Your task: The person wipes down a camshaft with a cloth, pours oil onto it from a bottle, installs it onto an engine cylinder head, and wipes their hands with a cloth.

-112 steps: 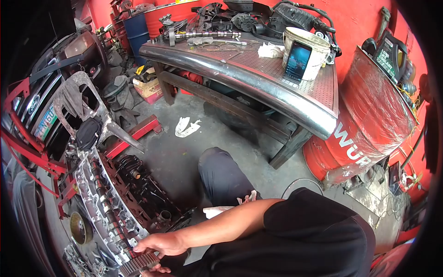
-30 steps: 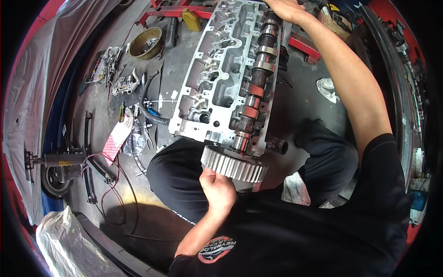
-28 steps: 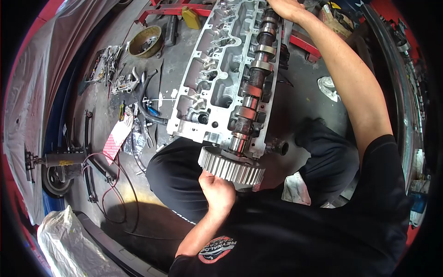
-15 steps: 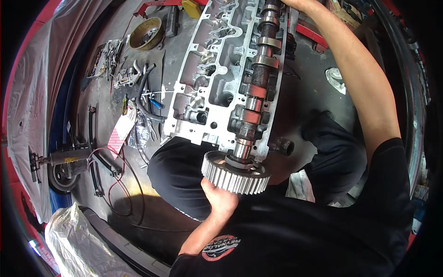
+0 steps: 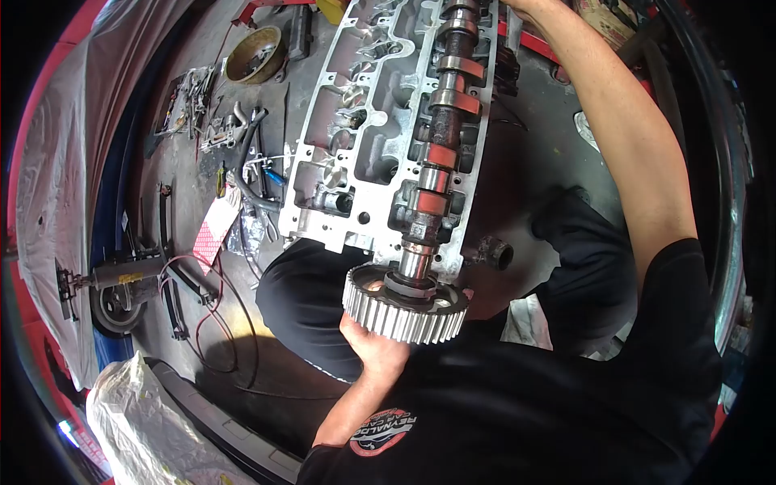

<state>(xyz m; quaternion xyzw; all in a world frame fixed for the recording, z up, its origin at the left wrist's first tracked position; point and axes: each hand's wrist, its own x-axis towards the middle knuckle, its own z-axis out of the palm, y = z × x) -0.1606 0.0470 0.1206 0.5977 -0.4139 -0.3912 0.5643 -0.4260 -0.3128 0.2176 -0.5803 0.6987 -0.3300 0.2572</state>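
A toothed cam gear (image 5: pixel 408 317) sits on the near end of a camshaft (image 5: pixel 444 125). My left hand (image 5: pixel 376 349) is closed around the gear from below, a fingertip showing through an opening in its face. The camshaft lies along the right side of a silver cylinder head (image 5: pixel 368 198), its lobes shining with reddish reflections. The head's left channel holds no shaft in the part I can see. At the top edge, my right hand (image 5: pixel 524 6) is beside the far end of the camshaft, its fingers cut off by the frame.
On the floor to the left are a round pan (image 5: pixel 255 56), scattered metal parts (image 5: pixel 186 101), a black hose (image 5: pixel 249 153), a blue-handled tool (image 5: pixel 275 176) and a red cable (image 5: pixel 234 323). A pipe-like part (image 5: pixel 499 255) lies right of the head. Plastic sheeting (image 5: pixel 133 420) covers something at lower left.
The camshaft, gear and cylinder head have shifted slightly left in view. My left hand stays on the gear and has moved slightly left and down with it.
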